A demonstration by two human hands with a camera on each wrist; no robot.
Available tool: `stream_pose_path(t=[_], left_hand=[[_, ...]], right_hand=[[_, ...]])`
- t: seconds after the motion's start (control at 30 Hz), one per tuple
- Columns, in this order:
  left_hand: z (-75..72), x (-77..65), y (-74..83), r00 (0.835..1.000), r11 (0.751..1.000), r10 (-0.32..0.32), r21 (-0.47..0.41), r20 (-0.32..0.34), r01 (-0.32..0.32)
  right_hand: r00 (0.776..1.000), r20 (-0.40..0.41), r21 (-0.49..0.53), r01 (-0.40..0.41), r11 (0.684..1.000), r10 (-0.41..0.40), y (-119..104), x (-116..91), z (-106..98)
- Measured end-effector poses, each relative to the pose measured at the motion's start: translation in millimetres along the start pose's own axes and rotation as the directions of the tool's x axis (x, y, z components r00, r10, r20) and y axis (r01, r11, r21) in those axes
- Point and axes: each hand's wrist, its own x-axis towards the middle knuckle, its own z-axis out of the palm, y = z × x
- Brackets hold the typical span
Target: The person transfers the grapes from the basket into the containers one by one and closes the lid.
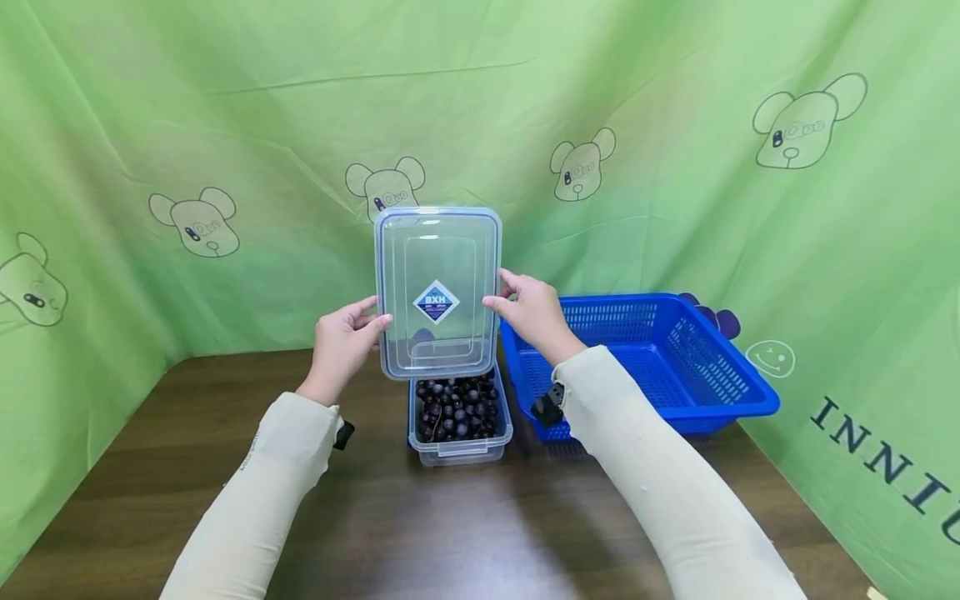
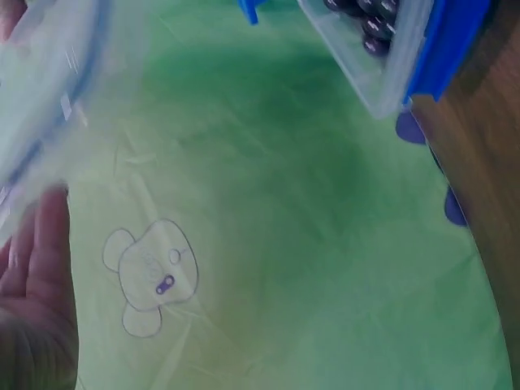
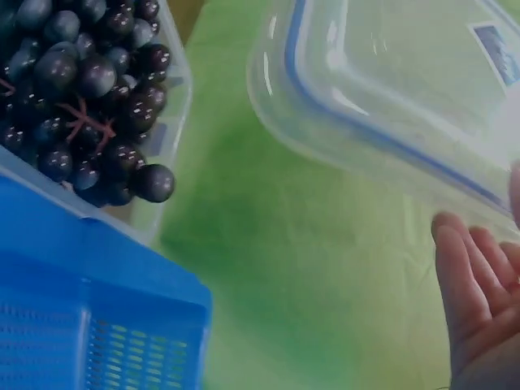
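A clear plastic lid (image 1: 438,250) with a blue seal and a diamond-shaped BXH label is held upright between both hands. My left hand (image 1: 341,346) pinches its left edge, thumb on the near face. On the opposite edge my right hand (image 1: 532,308) grips it, thumb in front and fingers behind. Below and partly behind the lid stands a clear plastic container (image 1: 461,450) filled with dark grapes (image 1: 457,410). In the right wrist view the grapes (image 3: 89,73) show reddish stems, and the lid (image 3: 366,81) is tilted above the right fingers.
To the right of the container sits a blue perforated basket (image 1: 652,354), close beside it. The brown wooden table (image 1: 202,467) ends at a green curtain (image 1: 480,100) with printed bear heads. Something blue shows along the container's left side.
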Motion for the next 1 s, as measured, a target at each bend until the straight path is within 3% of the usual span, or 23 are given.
stream_pose_path(t=[0.1,0.23,0.47,0.77,1.0], left_hand=[[-1.8,0.6,-2.2,0.993,0.995,-0.099,-0.014,0.068,0.101],[-1.4,-1.4,-4.9,0.978,0.985,-0.175,0.031,0.116,0.172],[4.9,-4.1,-12.5,0.950,0.960,-0.267,0.128,0.160,0.248],[14.7,-5.4,-42.1,0.924,0.945,-0.317,0.157,0.212,0.288],[12.6,-8.1,-63.0,0.905,0.930,-0.363,0.139,0.223,0.339]], right_hand=[[0.992,0.087,0.065,-0.100,0.993,0.094,4,0,3],[0.968,0.174,0.112,-0.204,0.973,0.183,11,-1,11],[0.933,0.278,0.059,-0.255,0.965,0.230,14,-3,26],[0.927,0.274,-0.156,-0.222,0.963,0.258,12,-9,43],[0.950,0.198,-0.215,-0.196,0.957,0.239,9,-16,69]])
